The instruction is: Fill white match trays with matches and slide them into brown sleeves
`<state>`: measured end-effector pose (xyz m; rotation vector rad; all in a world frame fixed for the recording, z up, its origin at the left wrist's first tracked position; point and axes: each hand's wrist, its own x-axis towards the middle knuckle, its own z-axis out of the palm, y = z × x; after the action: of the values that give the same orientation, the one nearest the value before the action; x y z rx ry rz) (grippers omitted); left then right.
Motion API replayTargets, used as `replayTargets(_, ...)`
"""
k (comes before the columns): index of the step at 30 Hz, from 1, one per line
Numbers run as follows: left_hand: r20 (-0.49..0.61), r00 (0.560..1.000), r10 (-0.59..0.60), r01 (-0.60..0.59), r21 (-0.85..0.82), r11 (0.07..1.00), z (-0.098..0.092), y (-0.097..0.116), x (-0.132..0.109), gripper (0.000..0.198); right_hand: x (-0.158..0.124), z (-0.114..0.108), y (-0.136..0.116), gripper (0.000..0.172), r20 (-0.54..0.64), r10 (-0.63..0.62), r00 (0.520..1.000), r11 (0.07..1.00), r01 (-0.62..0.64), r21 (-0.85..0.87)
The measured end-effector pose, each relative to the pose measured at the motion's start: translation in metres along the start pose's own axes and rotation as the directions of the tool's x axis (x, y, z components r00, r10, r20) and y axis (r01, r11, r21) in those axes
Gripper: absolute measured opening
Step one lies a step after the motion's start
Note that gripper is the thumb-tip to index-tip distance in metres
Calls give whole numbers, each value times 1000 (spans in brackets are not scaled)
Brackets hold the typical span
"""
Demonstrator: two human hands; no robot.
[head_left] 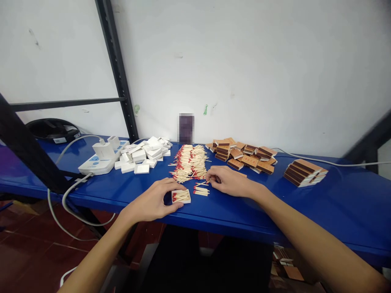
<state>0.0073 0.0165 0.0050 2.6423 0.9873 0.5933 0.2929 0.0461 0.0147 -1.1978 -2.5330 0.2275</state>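
A white tray [187, 201] on the blue worktop [232, 215] holds matches [182, 196], red heads leftward. The left hand [154, 199] bends round it, thumb and fingers clamped on its near and far sides. The right hand [229, 181] lies palm down, fingers bunched by a small row of loose matches [201, 191] right of the tray; whether they grip one I cannot tell

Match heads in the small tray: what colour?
The match heads are red; best seen in the head view.
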Motion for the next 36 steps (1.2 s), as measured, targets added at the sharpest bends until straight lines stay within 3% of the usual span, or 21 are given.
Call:
replayTargets(4, 0, 1000, 12, -12, -6, 1000, 0, 0, 0, 33, 1, 3, 1, 16, -26, 15, 1000, 1000, -15, -9)
replayTargets(10, 3, 1000, 0, 0, 6, 1000, 1, -1, 0, 34, -1, 2, -10, 22, -103, -97, 990, 994, 101, 28)
replayTargets(18, 9, 1000, -4, 3, 18, 1000, 0, -1, 1, 34, -6, 3, -31, 39, 26, -31, 999, 998, 33, -55)
replayTargets(23, -14, 1000, -8, 8, -4, 1000, 0, 0, 1, 42, -7, 4, -42, 23, 50, -20, 999, 995, 25, -93)
replayTargets(29, -13, 1000, -26, 25, -39, 999, -1, 3, 1, 50, 9, -8, -46, 7, 192, 53, 980, 997, -43, -57)
replayTargets(33, -7, 999, -34, 33, -43, 999, -2, 4, 1, 50, 25, -16, -49, 8, 338, 134, 932, 990, -111, -85)
replayTargets(36, 5, 999, -39, 39, -48, 998, -2, 5, 0, 50, 33, -19, -54, 8, 382, 151, 912, 985, -104, -140)
